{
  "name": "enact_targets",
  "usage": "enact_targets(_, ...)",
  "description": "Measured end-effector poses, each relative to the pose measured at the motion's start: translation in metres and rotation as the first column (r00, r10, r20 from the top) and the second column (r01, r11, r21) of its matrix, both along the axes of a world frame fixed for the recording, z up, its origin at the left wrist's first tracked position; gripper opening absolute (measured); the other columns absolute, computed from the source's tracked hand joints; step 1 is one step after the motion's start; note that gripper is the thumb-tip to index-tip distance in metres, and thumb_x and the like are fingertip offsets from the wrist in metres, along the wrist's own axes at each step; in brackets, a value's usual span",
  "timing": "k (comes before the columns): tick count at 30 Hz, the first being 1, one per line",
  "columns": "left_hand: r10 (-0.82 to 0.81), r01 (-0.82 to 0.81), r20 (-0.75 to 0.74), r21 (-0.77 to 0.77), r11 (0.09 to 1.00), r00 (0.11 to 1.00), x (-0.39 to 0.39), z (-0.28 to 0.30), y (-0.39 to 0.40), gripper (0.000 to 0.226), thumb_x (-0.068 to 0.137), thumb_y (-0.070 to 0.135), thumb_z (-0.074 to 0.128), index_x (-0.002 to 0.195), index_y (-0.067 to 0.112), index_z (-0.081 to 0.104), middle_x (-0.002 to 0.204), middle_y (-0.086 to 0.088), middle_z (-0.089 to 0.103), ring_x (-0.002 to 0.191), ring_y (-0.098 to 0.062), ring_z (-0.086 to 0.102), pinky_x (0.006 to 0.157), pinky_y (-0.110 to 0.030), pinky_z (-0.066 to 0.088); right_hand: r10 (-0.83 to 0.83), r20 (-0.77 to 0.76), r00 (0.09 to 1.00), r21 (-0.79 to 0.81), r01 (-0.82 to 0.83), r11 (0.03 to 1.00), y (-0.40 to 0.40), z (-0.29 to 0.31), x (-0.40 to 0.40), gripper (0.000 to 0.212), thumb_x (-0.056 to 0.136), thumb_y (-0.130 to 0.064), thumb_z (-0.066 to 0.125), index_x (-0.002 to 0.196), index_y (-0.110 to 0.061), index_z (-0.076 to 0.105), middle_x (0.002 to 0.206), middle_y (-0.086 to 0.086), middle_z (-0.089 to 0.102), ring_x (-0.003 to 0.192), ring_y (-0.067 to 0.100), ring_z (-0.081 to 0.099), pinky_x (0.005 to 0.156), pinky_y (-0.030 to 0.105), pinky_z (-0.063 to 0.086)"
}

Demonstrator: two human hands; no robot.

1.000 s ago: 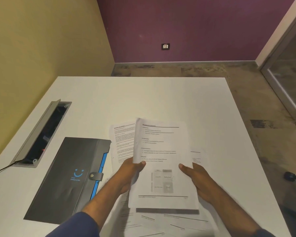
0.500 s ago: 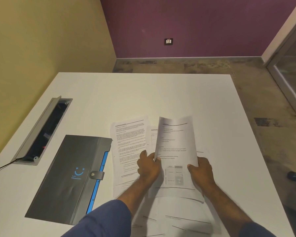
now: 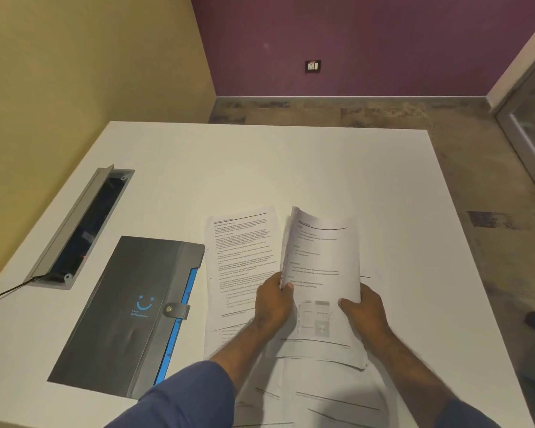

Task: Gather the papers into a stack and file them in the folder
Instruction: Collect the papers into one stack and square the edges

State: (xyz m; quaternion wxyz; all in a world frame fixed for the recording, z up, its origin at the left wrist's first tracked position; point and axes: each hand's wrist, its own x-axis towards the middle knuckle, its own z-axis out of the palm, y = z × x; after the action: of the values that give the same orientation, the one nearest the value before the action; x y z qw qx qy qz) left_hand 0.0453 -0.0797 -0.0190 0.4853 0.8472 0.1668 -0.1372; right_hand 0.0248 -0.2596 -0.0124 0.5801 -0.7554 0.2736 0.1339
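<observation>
While the left hand gripped the left edge of a small stack of papers, the right hand pinched its right edge, so the stack stood tilted above the white worktop. More loose sheets lay flat beneath. The closed grey folder rested just to their left.

A blue smiley logo marks the dark folder; its caption and the printed papers are too small to read.
</observation>
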Motion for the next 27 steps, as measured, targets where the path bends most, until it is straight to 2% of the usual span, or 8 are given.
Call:
enact_targets(2, 0.043, -0.037, 0.06, -0.086, 0.996, 0.997, -0.003, 0.005, 0.0, 0.037, 0.096, 0.01, 0.054, 0.132, 0.013, 0.053, 0.117, 0.001, 0.066, 0.1, -0.015, 0.062, 0.09, -0.031, 0.053, -0.015, 0.037, 0.999, 0.015, 0.015, 1.0, -0.001, 0.0, -0.002, 0.039, 0.079, 0.008, 0.059, 0.113, -0.012, 0.059, 0.104, 0.007, 0.067, 0.084, 0.014, 0.063, 0.065, 0.023, 0.047)
enact_targets(7, 0.139, -0.109, 0.068, -0.337, 0.935, 0.988, -0.011, 0.014, 0.003, 0.078, 0.088, 0.008, 0.068, 0.143, 0.037, 0.022, 0.109, -0.003, 0.063, 0.097, -0.004, 0.061, 0.077, -0.015, 0.049, -0.092, 0.153, 0.984, 0.06, 0.084, 0.995, -0.005, 0.011, -0.01, 0.077, 0.079, 0.015, 0.06, 0.144, -0.016, 0.033, 0.125, -0.005, 0.05, 0.105, 0.017, 0.056, 0.084, 0.025, 0.044)
enact_targets(9, 0.134, -0.117, 0.022, -0.371, 0.921, 0.991, -0.013, 0.016, 0.004, 0.064, 0.087, 0.011, 0.071, 0.136, 0.034, 0.038, 0.111, 0.0, 0.067, 0.104, -0.011, 0.064, 0.087, -0.025, 0.054, -0.112, 0.127, 0.986, 0.095, 0.1, 0.99, -0.01, 0.012, -0.015, 0.075, 0.08, 0.013, 0.061, 0.144, -0.017, 0.034, 0.125, -0.005, 0.052, 0.1, 0.016, 0.058, 0.081, 0.026, 0.046)
enact_targets(12, 0.068, -0.079, -0.042, -0.43, 0.9, 0.997, -0.02, 0.017, 0.003, 0.029, 0.091, 0.012, 0.068, 0.118, 0.022, 0.067, 0.111, 0.001, 0.074, 0.106, -0.022, 0.07, 0.089, -0.035, 0.058, -0.11, 0.047, 0.993, 0.163, 0.101, 0.981, -0.026, 0.003, -0.026, 0.049, 0.08, 0.008, 0.063, 0.125, -0.012, 0.058, 0.112, 0.006, 0.069, 0.091, 0.019, 0.067, 0.073, 0.03, 0.052)
enact_targets(17, -0.043, -0.015, -0.107, -0.486, 0.874, 0.993, -0.033, 0.017, 0.006, 0.023, 0.093, 0.023, 0.066, 0.114, 0.017, 0.072, 0.11, 0.001, 0.076, 0.1, -0.019, 0.073, 0.091, -0.039, 0.058, -0.085, 0.012, 0.996, 0.213, 0.081, 0.974, -0.044, -0.007, -0.042, 0.033, 0.085, 0.001, 0.063, 0.115, -0.012, 0.065, 0.107, 0.007, 0.073, 0.094, 0.025, 0.07, 0.086, 0.04, 0.055)
enact_targets(19, -0.026, -0.024, -0.128, -0.373, 0.928, 0.991, -0.035, 0.014, 0.011, 0.026, 0.094, 0.034, 0.064, 0.113, 0.018, 0.072, 0.107, 0.003, 0.075, 0.099, -0.016, 0.071, 0.092, -0.037, 0.057, -0.089, 0.012, 0.996, 0.24, 0.084, 0.967, -0.051, -0.006, -0.045, 0.032, 0.086, 0.001, 0.063, 0.114, -0.015, 0.066, 0.108, 0.006, 0.073, 0.097, 0.026, 0.069, 0.089, 0.043, 0.053)
enact_targets(22, 0.138, -0.139, -0.026, -0.045, 0.989, 0.99, -0.037, 0.004, 0.034, 0.03, 0.092, 0.032, 0.065, 0.113, 0.011, 0.069, 0.096, 0.0, 0.07, 0.089, -0.017, 0.066, 0.086, -0.036, 0.055, -0.113, 0.006, 0.994, 0.28, 0.107, 0.954, -0.061, -0.001, -0.051, 0.035, 0.088, 0.001, 0.06, 0.118, -0.017, 0.064, 0.108, 0.004, 0.072, 0.1, 0.027, 0.068, 0.091, 0.042, 0.052)
enact_targets(27, 0.294, -0.274, 0.013, 0.408, 0.871, 0.956, -0.037, -0.011, 0.089, 0.055, 0.084, 0.042, 0.07, 0.127, 0.01, 0.058, 0.125, -0.011, 0.061, 0.109, -0.029, 0.063, 0.091, -0.047, 0.054, -0.158, -0.016, 0.987, 0.32, 0.155, 0.935, -0.074, 0.004, -0.057, 0.038, 0.087, -0.001, 0.063, 0.122, -0.015, 0.062, 0.115, 0.009, 0.071, 0.105, 0.032, 0.066, 0.099, 0.051, 0.047)
